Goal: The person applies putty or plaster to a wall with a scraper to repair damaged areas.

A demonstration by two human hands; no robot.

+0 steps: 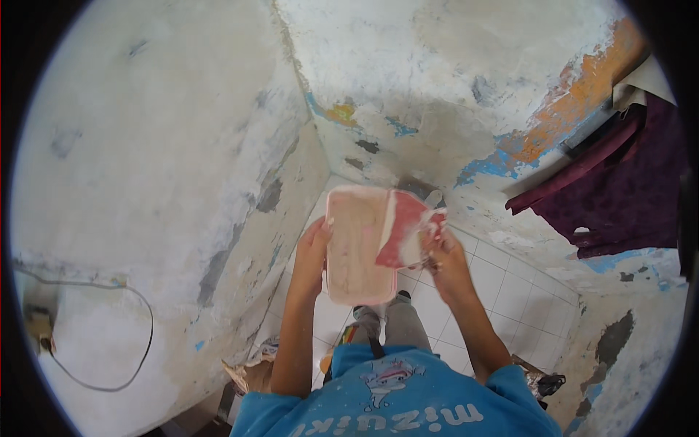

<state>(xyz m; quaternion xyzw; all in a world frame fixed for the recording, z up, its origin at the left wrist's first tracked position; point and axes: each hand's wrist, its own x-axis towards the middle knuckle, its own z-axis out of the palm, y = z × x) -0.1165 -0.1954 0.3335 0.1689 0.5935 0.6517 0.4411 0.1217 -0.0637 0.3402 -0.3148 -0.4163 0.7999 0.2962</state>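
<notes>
A shallow pink rectangular tray point(354, 251) with a coat of off-white paste is held out in front of my body. My left hand point(314, 246) grips it by its left edge, the fingers mostly hidden behind it. In my right hand point(448, 269) is a red flat scraper point(401, 227), smeared with white paste near the fingers. Its blade overlaps the tray's right side; whether the two touch I cannot tell.
Two patchy, peeling walls point(182, 131) meet in a corner ahead. A dark purple cloth point(626, 186) hangs at the right. At the left, a thin cable point(151, 328) loops from a wall socket point(40, 326). White floor tiles point(510, 295) and a crumpled brown wrapper point(251, 375) lie below.
</notes>
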